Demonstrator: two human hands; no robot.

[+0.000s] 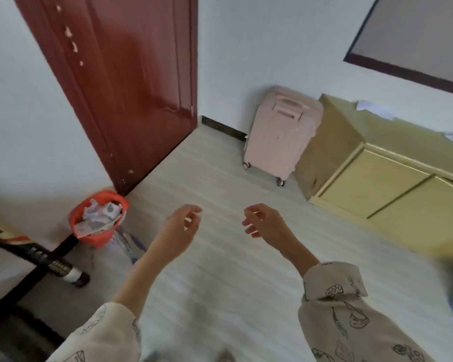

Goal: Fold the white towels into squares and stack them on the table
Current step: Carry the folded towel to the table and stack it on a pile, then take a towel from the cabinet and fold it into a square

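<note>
A home room: a reddish-brown wooden door (131, 82) at upper left, a pale pink wheeled suitcase (280, 134) at centre, and a yellow low cabinet (377, 184) at right.

The room is bright with soft, even light. Everything looks smeared, most at the edges. The red door (131, 82) leans and bends, with a shiny patch, maybe glare.

No words or numbers can be read here. The dark long box (37, 257) at the left has white marks on its side, but they are too blurry to read. The sleeves (351, 314) show little drawings, not letters.
</note>
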